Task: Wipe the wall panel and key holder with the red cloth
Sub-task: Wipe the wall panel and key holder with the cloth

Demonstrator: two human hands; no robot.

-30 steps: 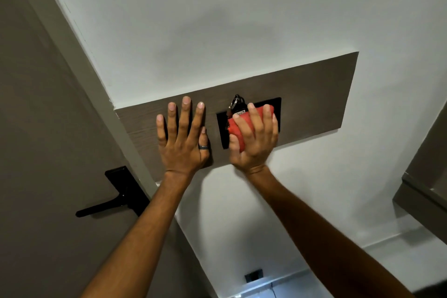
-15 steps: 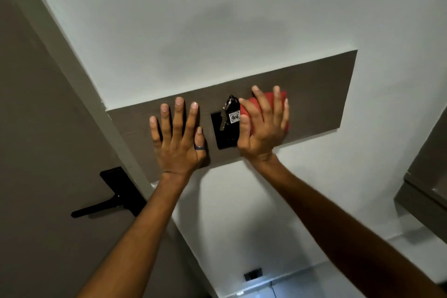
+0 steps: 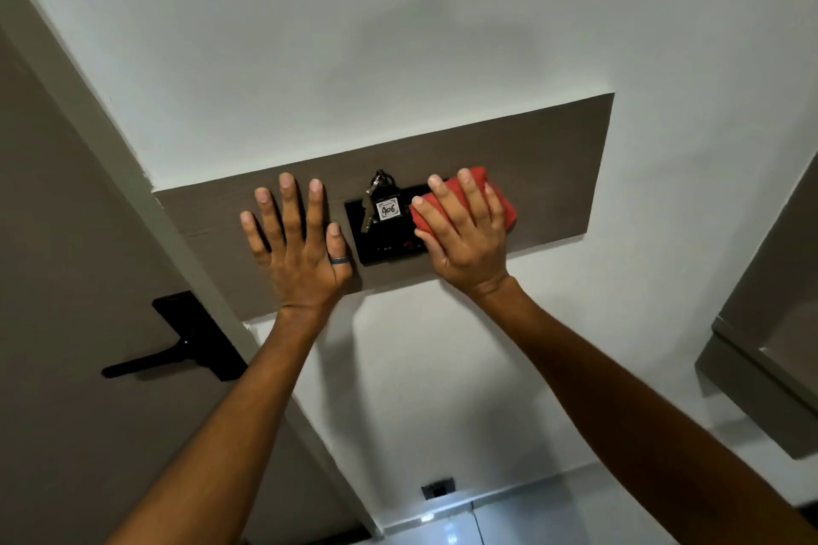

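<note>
A brown wood-grain wall panel (image 3: 549,155) runs across the white wall. In its middle sits a black key holder (image 3: 380,246) with a key and a tag marked 406 (image 3: 387,210) hanging in it. My right hand (image 3: 464,243) presses a folded red cloth (image 3: 500,201) flat against the panel, at the right edge of the key holder. My left hand (image 3: 296,248) lies flat on the panel left of the holder, fingers spread, a dark ring on the thumb, holding nothing.
A grey-brown door with a black lever handle (image 3: 177,350) stands at the left, beside the panel's left end. A cabinet edge (image 3: 761,367) juts in at the right. A small black wall socket (image 3: 438,489) sits low on the wall.
My right hand has slid the red cloth rightward off the key holder onto the panel, uncovering the key and tag. My left hand stays flat in the same spot.
</note>
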